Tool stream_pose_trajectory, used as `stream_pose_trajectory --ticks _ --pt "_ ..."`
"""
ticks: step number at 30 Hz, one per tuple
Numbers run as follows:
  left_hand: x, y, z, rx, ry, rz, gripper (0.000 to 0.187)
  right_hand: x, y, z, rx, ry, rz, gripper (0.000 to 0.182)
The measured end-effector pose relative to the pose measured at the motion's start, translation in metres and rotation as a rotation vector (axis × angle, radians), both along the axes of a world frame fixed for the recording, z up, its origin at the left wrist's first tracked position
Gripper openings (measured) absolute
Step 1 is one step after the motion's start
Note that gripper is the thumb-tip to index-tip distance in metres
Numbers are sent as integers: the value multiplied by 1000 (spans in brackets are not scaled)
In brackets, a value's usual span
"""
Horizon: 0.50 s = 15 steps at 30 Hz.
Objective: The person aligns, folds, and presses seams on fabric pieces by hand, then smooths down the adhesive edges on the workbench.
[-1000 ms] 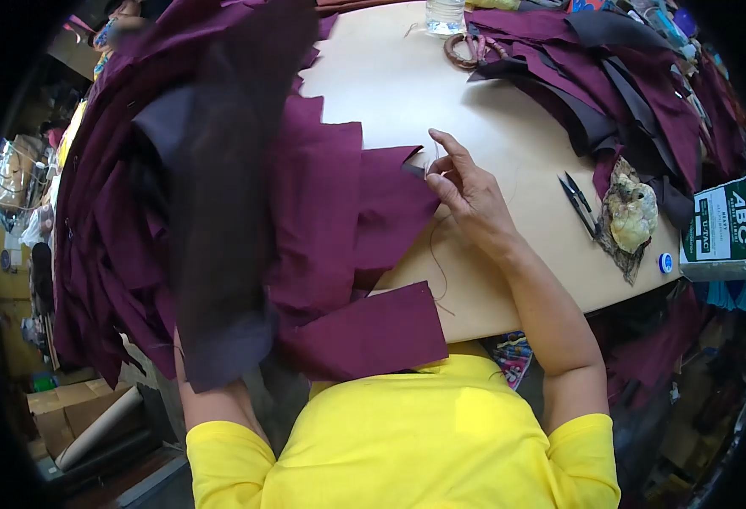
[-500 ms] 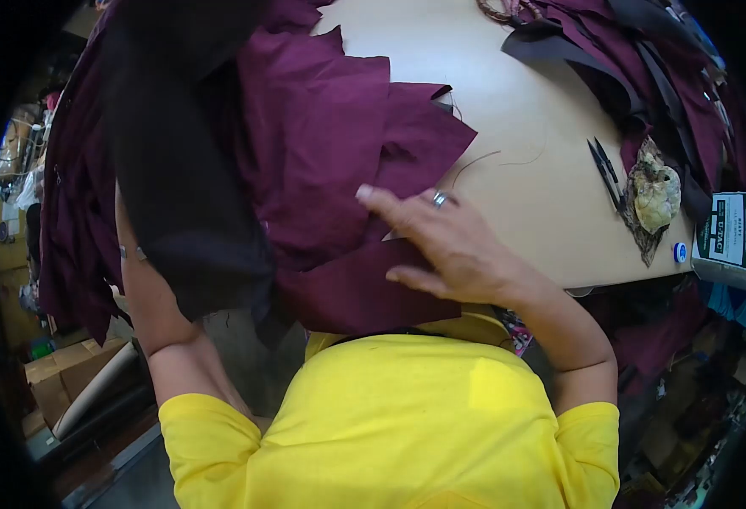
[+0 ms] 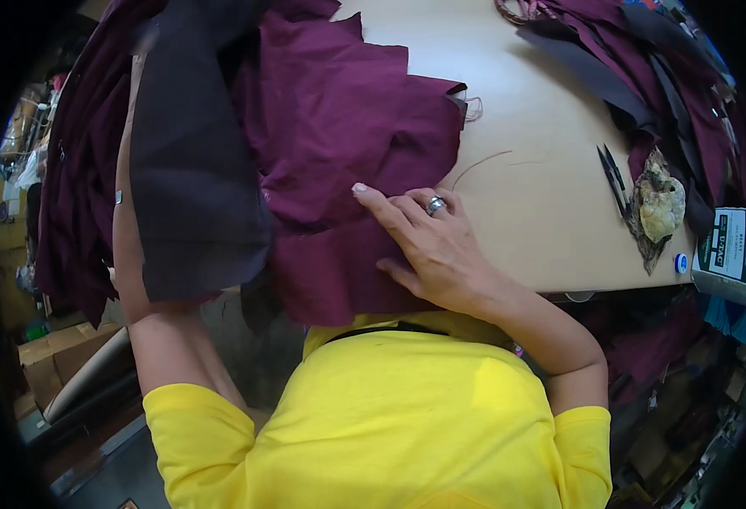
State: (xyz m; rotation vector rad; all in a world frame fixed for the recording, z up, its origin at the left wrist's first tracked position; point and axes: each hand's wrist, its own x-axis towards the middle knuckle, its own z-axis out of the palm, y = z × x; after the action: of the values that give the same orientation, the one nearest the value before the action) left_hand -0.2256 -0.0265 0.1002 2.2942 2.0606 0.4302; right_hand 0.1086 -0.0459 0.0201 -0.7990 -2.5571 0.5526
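Right hand [image 3: 436, 250]: spreading over thin, creased maroon cloth [image 3: 330, 127], ideally pressing evenly.
Left hand [image 3: 145, 36]: blurring beside long charcoal cloth [image 3: 199, 170]; cannot tell its grip.

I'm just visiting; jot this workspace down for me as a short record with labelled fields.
Right hand: on maroon cloth, fingers spread, wearing a ring
Left hand: blurred, by the dark cloth; grip unclear
Table: pale top, loose thread
Right side: black snips beside a pale, rough-edged object
Near edge: small blue-and-white item, green-and-white box
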Motion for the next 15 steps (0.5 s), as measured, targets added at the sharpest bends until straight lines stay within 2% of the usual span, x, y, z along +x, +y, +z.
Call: stream_pose_trajectory --ticks 4,6,7,8,10,11,13,15 --pt "-11 33 5 112 117 85 12 -8 3 4 -225 -106 106 82" --pt "-23 66 17 299 113 211 12 -10 1 -2 -87 -59 66 82" --pt "-29 82 25 460 -25 280 12 -10 0 -3 -15 -39 45 83" --pt "-30 94 33 643 -288 295 13 -11 -1 -2 -19 -44 45 83" --pt "-18 94 50 931 -955 69 15 -12 -5 0 -30 -55 45 84" --pt "-18 91 59 855 -1112 -131 19 -13 -7 3 -71 -104 48 84" --pt "21 92 46 375 -765 -276 29 -9 -10 5 -157 -125 56 83" --pt "99 86 25 -59 -356 -480 42 -4 -12 9 -181 -91 65 80"
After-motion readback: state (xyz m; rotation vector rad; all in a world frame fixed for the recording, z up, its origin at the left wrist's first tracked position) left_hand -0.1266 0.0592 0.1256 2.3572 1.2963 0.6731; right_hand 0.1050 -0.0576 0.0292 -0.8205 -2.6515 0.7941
